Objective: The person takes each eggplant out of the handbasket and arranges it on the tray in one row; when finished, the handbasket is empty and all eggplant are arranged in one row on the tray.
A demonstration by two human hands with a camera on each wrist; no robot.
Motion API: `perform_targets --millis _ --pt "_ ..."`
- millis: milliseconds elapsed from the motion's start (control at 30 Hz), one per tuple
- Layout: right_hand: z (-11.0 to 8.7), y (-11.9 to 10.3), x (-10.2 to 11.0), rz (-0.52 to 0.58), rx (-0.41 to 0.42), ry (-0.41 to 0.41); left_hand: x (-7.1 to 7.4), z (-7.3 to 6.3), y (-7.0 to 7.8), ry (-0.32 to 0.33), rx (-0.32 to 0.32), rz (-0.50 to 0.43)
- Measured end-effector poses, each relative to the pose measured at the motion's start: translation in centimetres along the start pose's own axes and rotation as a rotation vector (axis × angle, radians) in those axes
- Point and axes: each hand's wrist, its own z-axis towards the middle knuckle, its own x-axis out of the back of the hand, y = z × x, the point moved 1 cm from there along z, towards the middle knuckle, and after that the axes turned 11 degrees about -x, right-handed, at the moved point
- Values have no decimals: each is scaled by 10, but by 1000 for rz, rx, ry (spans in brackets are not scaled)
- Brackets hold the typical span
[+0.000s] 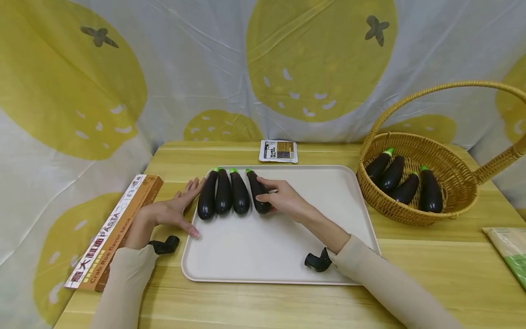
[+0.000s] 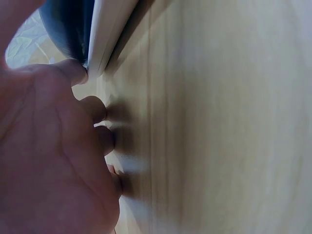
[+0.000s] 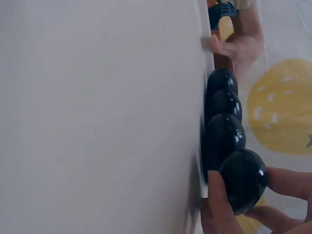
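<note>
My right hand grips a dark purple eggplant by its sides, over the left half of a white tray. In the right wrist view, the thumb and fingers lie around that eggplant's rounded end. Three more eggplants lie side by side to its left, green stems away from me. At the tray's left edge my left hand has its fingers spread, close by the leftmost eggplant. In the left wrist view, the left hand's fingertips reach down to the wooden table beside the tray.
A wicker basket with a tall handle and several eggplants stands right of the tray. Behind the tray lies a small packet. A pasta box is at the left, and a green-and-beige package at the right edge.
</note>
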Motion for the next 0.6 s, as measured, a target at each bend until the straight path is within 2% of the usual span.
perform_targets --millis 233,467,600 --pt "6 -1 -7 -50 8 37 0 -1 1 3 5 -14" --pt "7 -2 -11 -195 31 121 -1 -1 0 9 12 12" --pt "6 -4 -12 -230 45 133 -1 0 0 10 11 10"
